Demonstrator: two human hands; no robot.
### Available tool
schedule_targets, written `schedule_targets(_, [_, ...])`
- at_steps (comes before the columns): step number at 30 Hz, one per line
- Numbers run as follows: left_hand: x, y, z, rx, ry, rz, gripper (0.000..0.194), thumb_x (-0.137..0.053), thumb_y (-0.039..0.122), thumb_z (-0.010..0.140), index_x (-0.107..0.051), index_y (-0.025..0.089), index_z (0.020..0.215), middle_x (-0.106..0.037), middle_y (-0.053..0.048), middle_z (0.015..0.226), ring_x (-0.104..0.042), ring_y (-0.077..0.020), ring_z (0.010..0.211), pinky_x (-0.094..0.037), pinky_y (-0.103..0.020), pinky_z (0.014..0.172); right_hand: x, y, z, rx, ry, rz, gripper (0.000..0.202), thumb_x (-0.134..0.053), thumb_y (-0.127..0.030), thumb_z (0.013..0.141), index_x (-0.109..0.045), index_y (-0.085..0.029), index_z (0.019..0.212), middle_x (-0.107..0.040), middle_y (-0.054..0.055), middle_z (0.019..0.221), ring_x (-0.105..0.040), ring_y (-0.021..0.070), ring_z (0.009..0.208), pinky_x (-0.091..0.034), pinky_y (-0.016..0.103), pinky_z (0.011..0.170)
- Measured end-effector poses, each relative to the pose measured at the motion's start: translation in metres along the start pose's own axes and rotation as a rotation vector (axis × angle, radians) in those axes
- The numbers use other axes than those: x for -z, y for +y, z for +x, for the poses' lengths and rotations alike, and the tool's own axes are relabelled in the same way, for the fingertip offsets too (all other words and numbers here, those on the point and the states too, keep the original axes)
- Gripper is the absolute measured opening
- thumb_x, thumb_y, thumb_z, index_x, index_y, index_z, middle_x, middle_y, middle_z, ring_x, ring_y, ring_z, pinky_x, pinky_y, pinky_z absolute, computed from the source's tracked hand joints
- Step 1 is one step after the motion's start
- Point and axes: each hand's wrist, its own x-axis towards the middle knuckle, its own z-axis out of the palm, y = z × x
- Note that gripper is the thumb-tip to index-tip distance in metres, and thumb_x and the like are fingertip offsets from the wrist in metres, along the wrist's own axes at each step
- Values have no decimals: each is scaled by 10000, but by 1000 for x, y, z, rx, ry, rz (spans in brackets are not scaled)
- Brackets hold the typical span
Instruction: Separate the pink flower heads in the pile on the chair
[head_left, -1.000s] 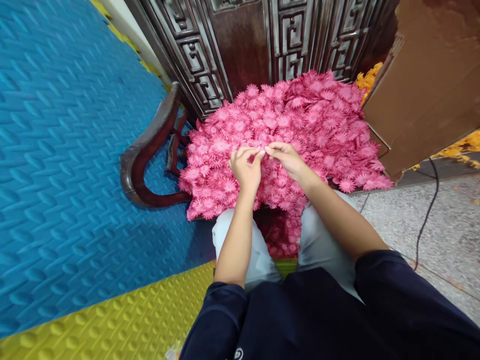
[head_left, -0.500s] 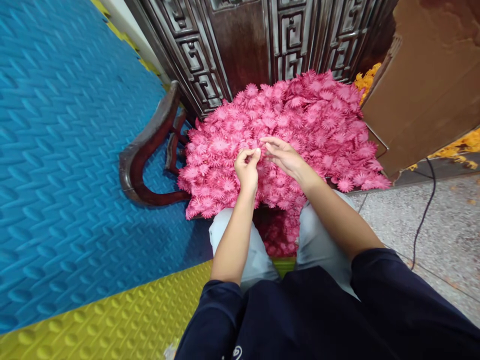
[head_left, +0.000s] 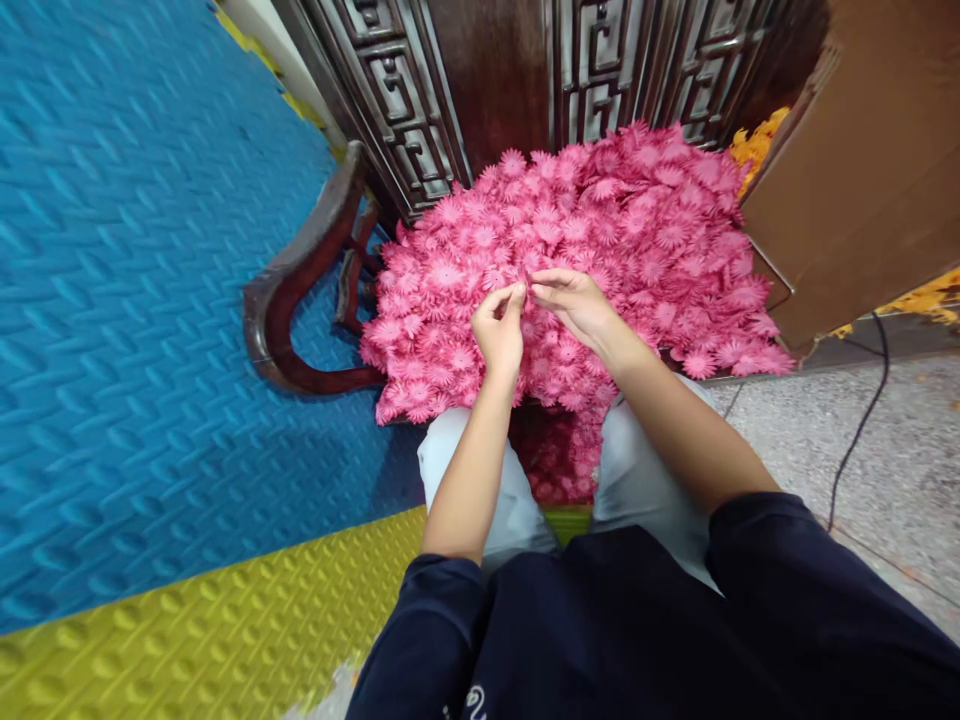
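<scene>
My left hand (head_left: 501, 328) is closed in a pinch, thumb against fingertips. My right hand (head_left: 576, 306) comes in from the other side, its thumb and fingers also pinched together. Between the two sets of fingertips a small dark pink flower piece (head_left: 526, 279) shows edge-on, mostly covered by the fingers. Both hands are above a large heap of pink artificial flowers (head_left: 652, 235), with thin pointed petals. More pink flowers (head_left: 574, 460) lie lower down between my knees.
A curved dark wooden armrest (head_left: 296, 285) stands left of the heap, and a carved wooden panel (head_left: 495, 90) rises behind it. At right is a cardboard box (head_left: 862, 190) beside orange flowers (head_left: 930, 300). A black cable (head_left: 862, 430) crosses the speckled floor. Blue matting (head_left: 150, 300) covers the left.
My right hand's fingers have closed from loosely spread to a pinch and met the left fingertips. A dark pink piece now shows between them. The view has shifted slightly.
</scene>
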Motion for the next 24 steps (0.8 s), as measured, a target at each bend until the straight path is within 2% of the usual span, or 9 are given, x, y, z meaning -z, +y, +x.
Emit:
schedule_targets(5, [6,5,-1,-156,-108,68,116,-681,246,782,-742,203,870,-726,-36,914,-665,-145,886,-519,-278,843,-1,-5,0,6,28,23,374,-903,-224,355,-739,-166,685,-715,-13,686,-636,74,672,-523,232,768])
schedule_targets(7, [8,6,0,-178,-129,74,140,-703,229,760,-743,206,891,-713,-40,922,-661,-145,887,-519,-274,831,-2,-7,0,5,24,18,350,-899,-214,360,-741,-168,669,-707,-21,659,-620,67,649,-519,228,753])
schedule_targets(13, [11,8,-1,-199,-12,190,25,-730,194,732,-714,200,715,-641,4,748,-601,-119,734,-478,-242,709,-5,-4,-2,-64,-10,-4,262,-872,-204,430,-733,-166,649,-703,-22,656,-610,62,657,-502,201,717])
schedule_targets(18, [11,9,0,-254,-17,281,90,-709,185,756,-681,212,675,-648,14,738,-593,-138,765,-448,-269,770,0,0,-2,-97,-20,2,214,-829,-185,485,-709,-165,660,-681,-38,632,-593,53,608,-494,193,677])
schedule_targets(21, [12,9,2,-250,-39,284,125,-717,170,744,-651,208,644,-623,23,707,-579,-133,734,-441,-260,740,4,1,0,-114,-60,12,215,-816,-204,515,-697,-172,692,-682,-39,657,-603,66,625,-513,223,722])
schedule_targets(24, [12,9,3,-253,-60,290,152,-709,159,746,-615,199,633,-582,24,690,-553,-128,704,-428,-256,718,4,1,0,-114,-95,22,247,-841,-229,491,-700,-165,684,-683,-36,659,-602,65,628,-517,216,727])
